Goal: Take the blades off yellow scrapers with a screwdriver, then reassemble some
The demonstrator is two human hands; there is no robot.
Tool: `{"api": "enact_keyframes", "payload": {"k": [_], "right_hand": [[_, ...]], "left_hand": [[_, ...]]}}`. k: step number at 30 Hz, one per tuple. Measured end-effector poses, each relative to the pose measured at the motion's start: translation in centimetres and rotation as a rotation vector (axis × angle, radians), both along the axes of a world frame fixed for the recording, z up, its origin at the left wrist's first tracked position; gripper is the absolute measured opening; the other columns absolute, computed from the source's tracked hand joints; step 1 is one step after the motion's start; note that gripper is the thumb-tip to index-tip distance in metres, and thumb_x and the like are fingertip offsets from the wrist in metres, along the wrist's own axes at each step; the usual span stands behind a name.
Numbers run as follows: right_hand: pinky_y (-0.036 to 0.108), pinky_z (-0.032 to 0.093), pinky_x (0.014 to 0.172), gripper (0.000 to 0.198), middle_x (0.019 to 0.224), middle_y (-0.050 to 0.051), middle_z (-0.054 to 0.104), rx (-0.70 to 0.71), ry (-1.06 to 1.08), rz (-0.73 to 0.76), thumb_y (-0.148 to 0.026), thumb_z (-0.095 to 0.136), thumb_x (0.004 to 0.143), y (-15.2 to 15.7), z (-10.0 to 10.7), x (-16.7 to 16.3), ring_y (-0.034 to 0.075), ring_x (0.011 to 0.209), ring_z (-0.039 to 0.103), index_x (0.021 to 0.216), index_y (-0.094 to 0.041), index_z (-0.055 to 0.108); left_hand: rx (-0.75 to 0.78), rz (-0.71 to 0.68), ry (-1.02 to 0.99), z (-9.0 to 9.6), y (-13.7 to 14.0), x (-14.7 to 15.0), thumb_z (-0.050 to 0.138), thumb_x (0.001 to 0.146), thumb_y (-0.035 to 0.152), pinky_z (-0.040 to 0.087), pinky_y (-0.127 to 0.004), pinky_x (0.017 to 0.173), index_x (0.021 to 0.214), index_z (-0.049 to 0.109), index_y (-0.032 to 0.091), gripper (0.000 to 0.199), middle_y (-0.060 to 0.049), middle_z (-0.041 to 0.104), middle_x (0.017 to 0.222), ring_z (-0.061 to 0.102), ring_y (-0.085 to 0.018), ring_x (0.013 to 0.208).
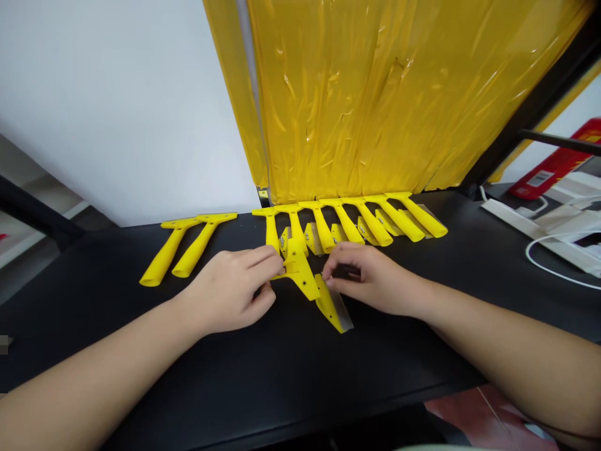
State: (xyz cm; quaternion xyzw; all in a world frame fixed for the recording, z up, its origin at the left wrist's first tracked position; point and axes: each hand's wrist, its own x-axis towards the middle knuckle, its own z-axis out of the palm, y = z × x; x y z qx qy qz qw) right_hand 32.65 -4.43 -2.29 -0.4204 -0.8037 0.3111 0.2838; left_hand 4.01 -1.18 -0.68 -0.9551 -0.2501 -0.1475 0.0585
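Note:
My left hand [239, 285] is closed around a yellow plastic scraper handle [300, 272]; its grip part is mostly hidden by my fingers, and its flat head with small holes points right. Just right of that head is a yellow scraper blade plate [330, 307] with a thin metal blade along its right side. My right hand [370, 275] pinches at the upper end of this plate, thumb and index finger close together. The plate slants down to the right, its upper edge close to the handle's head.
Several yellow scraper handles [350, 220] stand in a row along the back of the black table [263, 376], with more blade plates among them. Two more handles [162, 254] lie at left. Yellow film [338, 94] hangs behind. White power strips and cables [539, 235] lie at right.

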Motion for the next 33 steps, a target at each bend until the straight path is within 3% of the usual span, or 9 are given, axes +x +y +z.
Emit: {"api": "enact_keyframes", "payload": {"k": [4,9,14,23,29,33], "right_hand": [[0.032,0.052,0.081,0.011,0.102,0.005,0.069,0.012,-0.18,0.066,-0.017,0.075,0.091,-0.4,-0.2,-0.3,0.018,0.09,0.065,0.101,-0.02,0.075],[0.034,0.053,0.082,0.013,0.098,0.005,0.076,0.114,-0.299,-0.011,-0.017,0.07,0.091,0.1,0.3,0.5,0.02,0.088,0.07,0.102,-0.02,0.076],[0.038,0.053,0.082,0.012,0.098,0.008,0.078,0.096,-0.464,-0.023,-0.018,0.072,0.09,1.1,0.1,1.3,0.025,0.091,0.072,0.1,-0.019,0.079],[0.036,0.052,0.079,0.011,0.097,0.007,0.076,0.146,-0.486,0.0,-0.021,0.067,0.096,1.2,-0.7,1.3,0.024,0.09,0.07,0.096,-0.021,0.078],[0.032,0.052,0.083,0.008,0.097,0.004,0.074,0.088,-0.272,0.084,-0.017,0.069,0.096,0.4,0.1,0.3,0.019,0.089,0.069,0.098,-0.02,0.075],[0.032,0.052,0.08,0.008,0.096,0.003,0.073,0.064,-0.279,0.109,-0.026,0.074,0.094,-0.5,0.0,-0.2,0.018,0.086,0.068,0.1,-0.021,0.075]], "left_hand": [[0.015,0.009,0.019,-0.5,0.4,-0.1,0.047,0.088,0.015,0.044,-0.031,0.058,0.095,0.058,0.02,0.014,-0.003,0.061,0.087,0.061,-0.018,0.069],[-0.003,0.012,0.017,-0.9,0.4,-0.1,0.047,0.087,0.014,0.046,-0.031,0.059,0.094,0.058,0.02,0.014,-0.003,0.06,0.087,0.062,-0.018,0.07],[-0.002,0.007,-0.021,-1.4,0.6,-0.1,0.047,0.088,0.014,0.048,-0.031,0.06,0.095,0.06,0.02,0.016,-0.004,0.064,0.09,0.063,-0.018,0.071],[0.026,0.041,-0.13,-1.9,0.6,-0.2,0.049,0.087,0.014,0.053,-0.031,0.065,0.099,0.06,0.019,0.018,-0.006,0.071,0.103,0.072,-0.02,0.083],[0.02,0.041,-0.165,-1.8,0.6,0.0,0.05,0.086,0.013,0.054,-0.029,0.065,0.1,0.061,0.019,0.018,-0.006,0.072,0.102,0.073,-0.02,0.083],[0.022,0.038,-0.162,-1.6,0.6,0.2,0.05,0.087,0.013,0.055,-0.03,0.064,0.099,0.062,0.019,0.018,-0.006,0.072,0.099,0.072,-0.019,0.08]]}}
